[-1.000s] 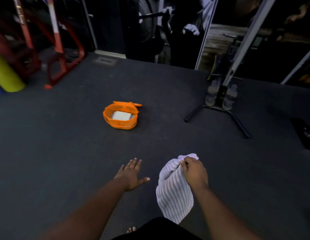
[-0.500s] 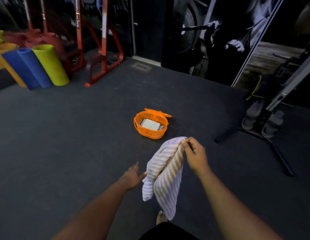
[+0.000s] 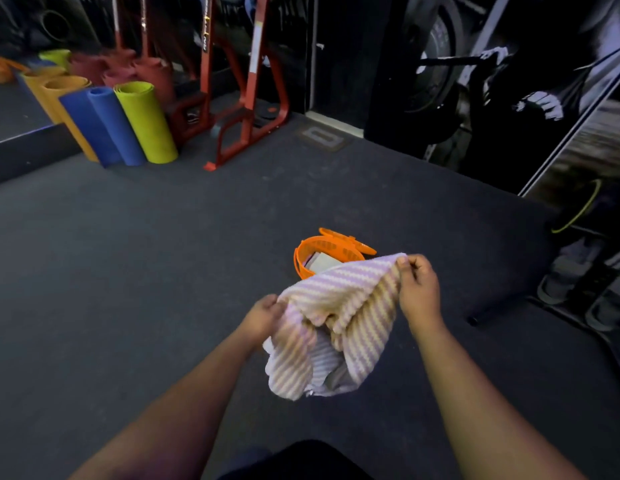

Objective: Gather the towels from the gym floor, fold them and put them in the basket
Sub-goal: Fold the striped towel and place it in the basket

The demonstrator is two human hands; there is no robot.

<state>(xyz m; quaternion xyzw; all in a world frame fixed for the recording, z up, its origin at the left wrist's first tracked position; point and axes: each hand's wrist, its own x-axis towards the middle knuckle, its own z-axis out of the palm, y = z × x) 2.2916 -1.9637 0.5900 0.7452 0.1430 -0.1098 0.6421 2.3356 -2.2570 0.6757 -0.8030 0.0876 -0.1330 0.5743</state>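
A striped towel [image 3: 339,323] is held up above the gym floor [image 3: 128,271] by both hands. Its upper corner is pinched by the curled fingers of the right hand [image 3: 417,289], while its lower left edge is gripped by the left hand [image 3: 263,315], fingers closed on the cloth. Behind it, an orange basket [image 3: 303,256] with a folded towel [image 3: 320,263] inside is seen on the floor.

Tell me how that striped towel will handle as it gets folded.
Probably floppy: the striped towel sags in loose folds between the left hand and the right hand. Likely light, since a fingertip pinch at its corner holds it up. It looks textured, so it is unlikely to slip.
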